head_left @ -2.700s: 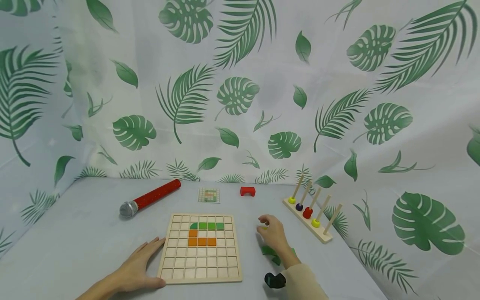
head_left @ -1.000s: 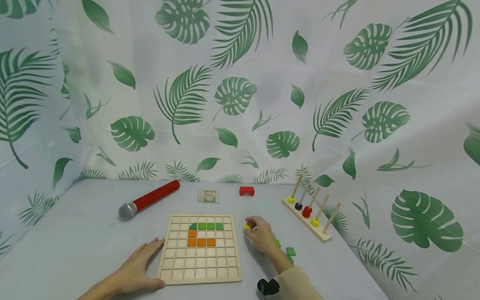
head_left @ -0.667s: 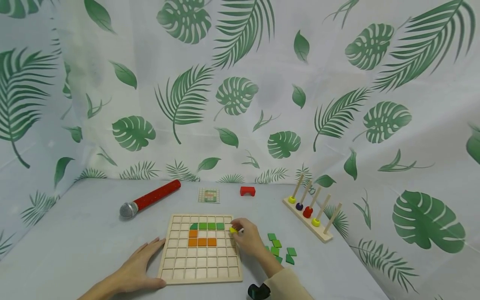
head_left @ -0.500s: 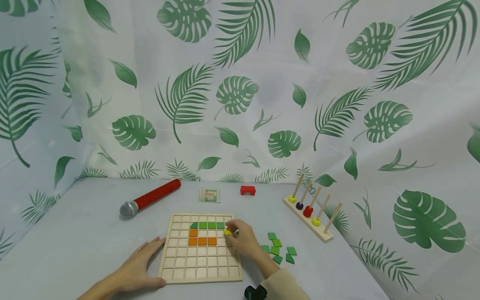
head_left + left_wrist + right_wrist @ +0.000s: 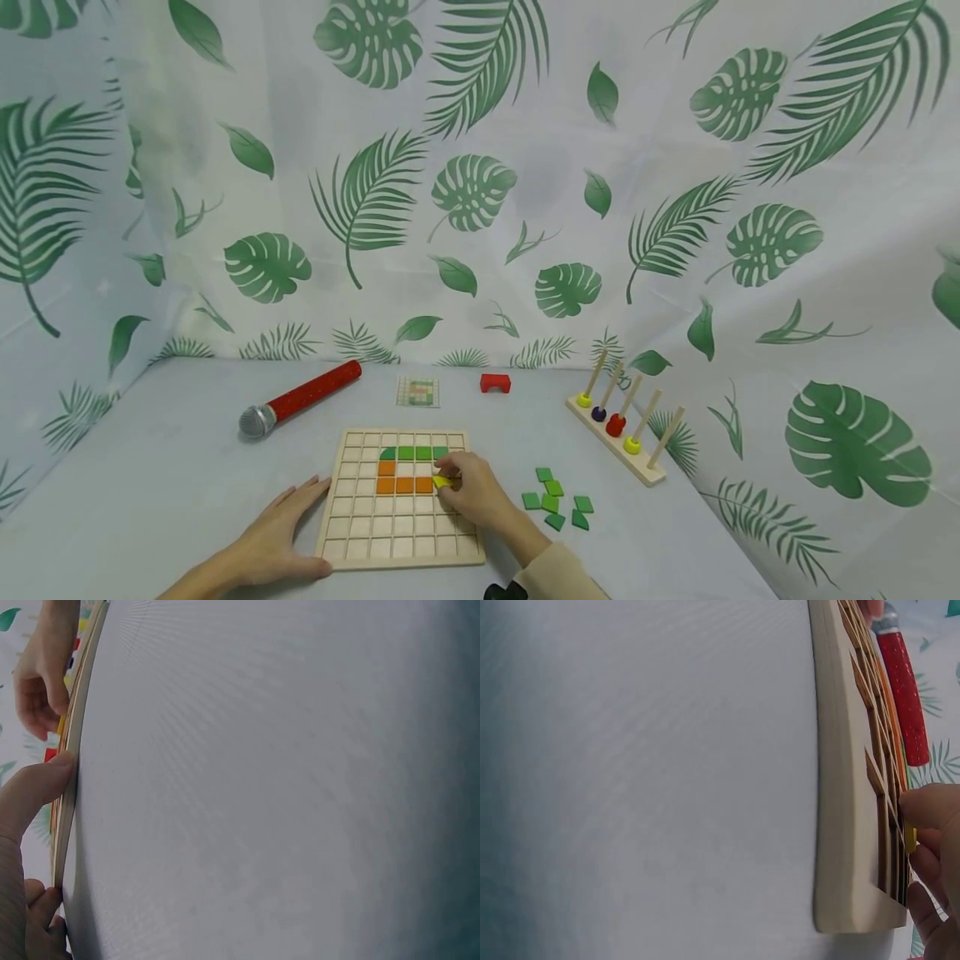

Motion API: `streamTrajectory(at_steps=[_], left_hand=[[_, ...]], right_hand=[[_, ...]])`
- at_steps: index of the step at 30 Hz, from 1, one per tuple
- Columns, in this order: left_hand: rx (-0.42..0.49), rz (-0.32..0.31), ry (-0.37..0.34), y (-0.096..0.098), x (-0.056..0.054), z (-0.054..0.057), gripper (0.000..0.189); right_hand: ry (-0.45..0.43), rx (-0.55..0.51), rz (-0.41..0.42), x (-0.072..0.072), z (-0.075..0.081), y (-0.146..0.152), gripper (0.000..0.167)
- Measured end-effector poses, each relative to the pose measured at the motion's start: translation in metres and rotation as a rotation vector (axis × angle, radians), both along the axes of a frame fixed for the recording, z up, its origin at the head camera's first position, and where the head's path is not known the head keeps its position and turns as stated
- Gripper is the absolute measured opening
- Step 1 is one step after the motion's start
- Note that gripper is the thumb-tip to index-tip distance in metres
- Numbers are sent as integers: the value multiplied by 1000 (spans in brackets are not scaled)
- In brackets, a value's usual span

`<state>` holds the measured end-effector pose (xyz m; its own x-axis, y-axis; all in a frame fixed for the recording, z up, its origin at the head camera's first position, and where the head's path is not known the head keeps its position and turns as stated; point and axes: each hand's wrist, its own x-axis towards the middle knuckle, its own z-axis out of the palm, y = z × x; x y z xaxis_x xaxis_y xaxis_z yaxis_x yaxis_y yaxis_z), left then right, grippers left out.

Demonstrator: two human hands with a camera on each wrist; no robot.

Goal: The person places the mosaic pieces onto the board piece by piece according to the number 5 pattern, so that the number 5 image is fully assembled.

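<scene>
Our right hand (image 5: 474, 493) pinches a yellow tile (image 5: 442, 482); our left hand (image 5: 276, 535) lies spread against the board (image 5: 408, 564)

We hold the yellow tile between thumb and fingertips of the right hand, over the board, just right of the lower row of orange tiles (image 5: 405, 485). We cannot tell whether it touches its square or sits slightly above. Our left hand stretches its fingers along the board's left edge, the thumb touching the near left corner.

On the board we have four orange tiles: three side by side, and one above the leftmost. Above these runs a row of four green tiles (image 5: 415, 452), the leftmost with a rounded corner, the rightmost partly covered by our right hand.

To the right, seven loose tiles (image 5: 550, 502), all green, lie scattered on the table (image 5: 165, 467). Beyond them a peg rack (image 5: 618, 442) stands at a slant, bearing yellow, dark blue and red beads. Behind the board we see a card (image 5: 417, 392) with a coloured grid and, right of it, a red block (image 5: 495, 382). A red microphone (image 5: 311, 392) lies at the back left, its silver head nearer us. A leaf-print sheet (image 5: 480, 108) hangs behind everything. A beige sleeve (image 5: 561, 573) covers our right forearm.
</scene>
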<state>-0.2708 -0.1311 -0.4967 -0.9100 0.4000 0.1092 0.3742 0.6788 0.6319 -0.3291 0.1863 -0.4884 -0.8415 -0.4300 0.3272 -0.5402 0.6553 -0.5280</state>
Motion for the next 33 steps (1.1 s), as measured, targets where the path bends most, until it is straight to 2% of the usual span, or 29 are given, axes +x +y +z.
streamTrajectory(at_steps=[11,27,33], left_hand=[[2,-5,13,-1,0,-1,111],[-5,-10,4,-1,0,0,112],[-10,3,-10,0,-1,-2,112]], right_hand=[[38,-2,-33,1,0,-1,26],[-24,-8,-77,1,4,4,27],[38,-41,-137,-1,7,21,26]])
